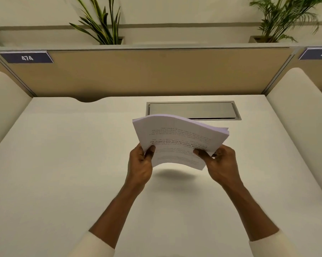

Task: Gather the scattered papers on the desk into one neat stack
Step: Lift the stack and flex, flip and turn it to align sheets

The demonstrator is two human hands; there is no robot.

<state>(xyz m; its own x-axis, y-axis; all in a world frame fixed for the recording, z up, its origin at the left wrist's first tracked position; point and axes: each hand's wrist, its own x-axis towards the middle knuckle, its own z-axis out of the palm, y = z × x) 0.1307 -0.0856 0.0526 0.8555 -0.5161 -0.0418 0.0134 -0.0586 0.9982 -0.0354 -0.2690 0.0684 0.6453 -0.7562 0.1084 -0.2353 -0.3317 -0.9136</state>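
Observation:
A stack of white printed papers [177, 134] is held in the air above the middle of the white desk [64, 154], its sheets bowed into a wave and its shadow falling on the desk below. My left hand [140, 164] grips the stack's near left corner, thumb on top. My right hand [219, 164] grips the near right corner the same way. The far edges of the sheets look roughly aligned. I see no loose sheets on the desk surface.
A metal cable hatch [193, 110] is set into the desk just behind the papers. A tan partition [147, 73] with a label reading 474 [26, 57] closes the back. White curved side dividers [293, 101] flank the desk. Potted plants [104, 25] stand beyond the partition.

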